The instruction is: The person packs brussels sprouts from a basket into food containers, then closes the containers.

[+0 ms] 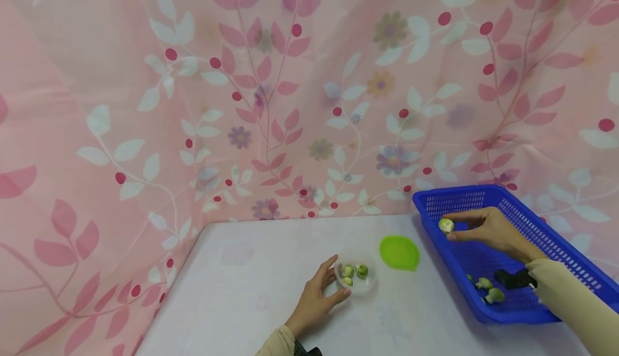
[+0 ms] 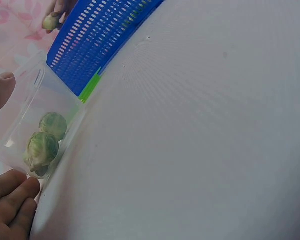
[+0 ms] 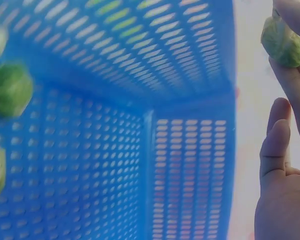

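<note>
Your left hand point(image 1: 316, 291), nearest, curves its grip round a translucent plastic tub point(image 1: 365, 285) holding three round green Brussels sprouts point(image 1: 361, 271) on the white tabletop point(image 1: 217, 302). Your right hand point(image 1: 493, 233) pinches another pale-green sprout point(image 1: 446, 225) above the blue perforated plastic basket's point(image 1: 517, 315) left side; a lime-green lid point(image 1: 399, 253) lies between.

A pink cloth point(image 1: 300, 130) with leaf sprays, flowers and red dots hangs behind the white table point(image 1: 232, 286) and along its left side; a bright green lid point(image 1: 399, 253) lies flat on it; faint shapes mark the white surface.
</note>
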A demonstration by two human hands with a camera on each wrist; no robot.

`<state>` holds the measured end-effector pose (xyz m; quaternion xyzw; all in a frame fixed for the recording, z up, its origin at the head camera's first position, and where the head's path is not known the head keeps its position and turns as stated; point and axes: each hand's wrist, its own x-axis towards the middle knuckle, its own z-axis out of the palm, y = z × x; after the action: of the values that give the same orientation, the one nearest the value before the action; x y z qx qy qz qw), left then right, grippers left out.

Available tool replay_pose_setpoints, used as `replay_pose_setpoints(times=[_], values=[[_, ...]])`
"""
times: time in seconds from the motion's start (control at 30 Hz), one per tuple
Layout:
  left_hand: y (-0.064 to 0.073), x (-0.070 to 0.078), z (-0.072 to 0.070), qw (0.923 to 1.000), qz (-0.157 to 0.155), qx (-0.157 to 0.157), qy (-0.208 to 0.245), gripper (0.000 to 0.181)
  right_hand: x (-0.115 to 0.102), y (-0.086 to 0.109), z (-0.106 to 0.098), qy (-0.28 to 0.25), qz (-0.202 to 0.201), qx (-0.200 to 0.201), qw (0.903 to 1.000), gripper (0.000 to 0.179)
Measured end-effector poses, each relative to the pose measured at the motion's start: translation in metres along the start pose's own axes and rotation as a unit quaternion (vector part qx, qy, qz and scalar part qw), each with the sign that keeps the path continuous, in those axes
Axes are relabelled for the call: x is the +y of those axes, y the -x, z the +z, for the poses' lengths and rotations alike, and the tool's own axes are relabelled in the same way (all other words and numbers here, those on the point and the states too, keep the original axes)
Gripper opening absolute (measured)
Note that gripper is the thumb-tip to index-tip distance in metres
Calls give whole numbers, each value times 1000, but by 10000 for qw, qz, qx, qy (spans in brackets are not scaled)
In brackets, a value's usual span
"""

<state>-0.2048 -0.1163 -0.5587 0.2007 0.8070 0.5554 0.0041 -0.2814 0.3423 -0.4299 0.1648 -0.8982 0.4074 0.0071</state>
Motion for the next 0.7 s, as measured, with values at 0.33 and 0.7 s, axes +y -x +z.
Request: replay_pose_setpoints(times=[0.33,0.7], values=[[0,-1,0,10000,75,0,3,83,-26,-2,14,-313,-356,165,9987,42],[1,2,-1,9999,10,-39,134,83,-49,-8,43,-673,-815,-123,9943,38]])
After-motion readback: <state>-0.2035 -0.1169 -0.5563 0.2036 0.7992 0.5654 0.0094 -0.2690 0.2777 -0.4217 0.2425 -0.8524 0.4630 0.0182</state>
